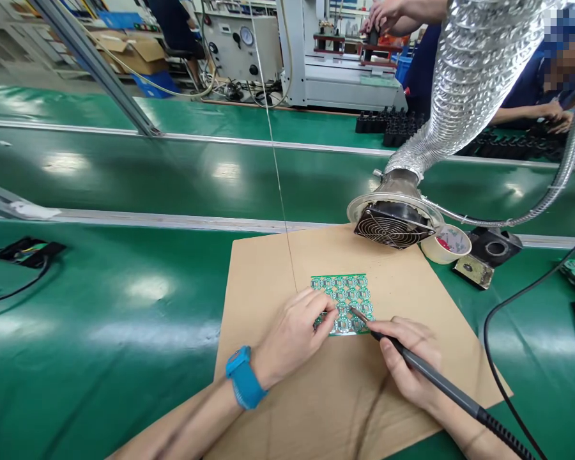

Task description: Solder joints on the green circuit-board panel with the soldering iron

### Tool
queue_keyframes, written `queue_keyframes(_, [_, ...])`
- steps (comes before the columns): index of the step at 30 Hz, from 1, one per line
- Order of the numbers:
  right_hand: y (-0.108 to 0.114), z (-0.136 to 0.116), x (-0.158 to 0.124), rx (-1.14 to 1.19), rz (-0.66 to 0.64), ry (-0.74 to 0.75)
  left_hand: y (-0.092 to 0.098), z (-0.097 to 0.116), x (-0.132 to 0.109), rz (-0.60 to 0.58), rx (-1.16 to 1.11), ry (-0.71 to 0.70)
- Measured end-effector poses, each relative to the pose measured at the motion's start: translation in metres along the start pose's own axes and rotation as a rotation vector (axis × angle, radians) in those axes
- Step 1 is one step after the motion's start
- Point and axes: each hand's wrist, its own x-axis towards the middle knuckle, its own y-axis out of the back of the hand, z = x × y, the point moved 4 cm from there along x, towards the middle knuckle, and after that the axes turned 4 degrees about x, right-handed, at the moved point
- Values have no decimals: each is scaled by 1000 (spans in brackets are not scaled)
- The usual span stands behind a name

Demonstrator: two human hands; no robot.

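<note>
A green circuit board panel (347, 291) with several round boards lies on a brown cardboard sheet (278, 268). My left hand (294, 332), with a blue wrist strap (243, 377), rests on the panel's near left edge and pinches a thin solder wire (275, 166) that runs up out of view. My right hand (409, 361) grips a black soldering iron (426, 370) like a pen. Its tip touches the panel's near part, close to my left fingertips.
A fume extractor fan (393, 220) on a silver flexible duct (464, 76) hangs just beyond the cardboard. A tape roll (446, 244) and an iron stand (489, 252) sit at its right. Green conveyor belt (172, 172) runs behind. Other people work at the far bench (531, 102).
</note>
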Motion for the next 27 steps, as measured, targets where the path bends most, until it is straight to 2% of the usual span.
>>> queue_keyframes(15, [-3, 3, 2, -8, -14, -79, 1, 0, 2, 2, -7, 3])
queue_keyframes(27, [-3, 3, 3, -33, -17, -66, -2, 0, 6, -9, 39, -8])
